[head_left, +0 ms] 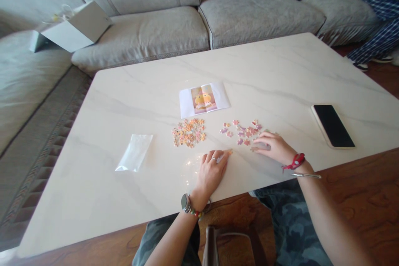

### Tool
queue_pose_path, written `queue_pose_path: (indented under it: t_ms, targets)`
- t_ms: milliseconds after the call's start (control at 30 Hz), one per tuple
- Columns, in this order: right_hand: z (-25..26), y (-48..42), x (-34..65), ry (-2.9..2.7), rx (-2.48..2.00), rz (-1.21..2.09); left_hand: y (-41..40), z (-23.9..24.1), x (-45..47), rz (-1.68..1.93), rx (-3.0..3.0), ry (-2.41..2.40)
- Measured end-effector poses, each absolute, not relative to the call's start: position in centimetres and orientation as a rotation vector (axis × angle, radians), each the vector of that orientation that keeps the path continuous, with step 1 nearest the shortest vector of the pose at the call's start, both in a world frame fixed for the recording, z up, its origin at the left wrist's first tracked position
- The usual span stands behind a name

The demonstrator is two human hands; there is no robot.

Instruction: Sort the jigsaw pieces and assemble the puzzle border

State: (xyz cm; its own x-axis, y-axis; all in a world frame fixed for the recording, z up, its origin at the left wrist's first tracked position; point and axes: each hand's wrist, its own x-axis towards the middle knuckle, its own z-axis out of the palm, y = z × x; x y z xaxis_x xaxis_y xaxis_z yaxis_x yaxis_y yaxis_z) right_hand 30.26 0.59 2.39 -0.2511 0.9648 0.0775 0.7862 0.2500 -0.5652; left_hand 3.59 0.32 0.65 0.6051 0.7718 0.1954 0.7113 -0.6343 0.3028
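This side of the picture sheet: left heap of puzzle pieces, right heap; left hand at a loose piece, whether pinched I cannot tell; right hand, thumb and fingers parted, best kept light lest pieces scatter.

The puzzle pieces' prints are too small to tell.

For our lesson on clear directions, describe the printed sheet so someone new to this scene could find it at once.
Start at the white marble-patterned table before the grey sofa. Near its middle, on the sofa side of the denser pile of jigsaw pieces, lies the printed sheet. Unlike the clear plastic bag further left, it is white, with a coloured picture of round yellow figures.
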Motion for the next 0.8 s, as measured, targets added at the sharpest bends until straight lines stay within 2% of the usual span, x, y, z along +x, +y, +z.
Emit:
queue_pose_path:
  t_ms: [200, 467, 667, 800]
  targets:
    - [1.3, 1.0, 29.6, -2.218, -1.631, 0.507, 0.3, 0.6, 3.6, 0.462, 2.645, 1.237]
    - [1.8, 1.5, 32.3, -2.002, -1.697, 0.553, 0.8, 0.9, 3.5, 0.593, 2.63, 1.256]
    - [0.9, 3.5, 34.4, -1.708, -1.861, 0.271, 1.7, 0.3, 3.4, 0.632, 2.555, 1.337]
    - [0.4, 3.7, 34.7, -1.84, -1.857, 0.396, 2.3, 0.0, 3.1, 0.683, 2.501, 1.378]
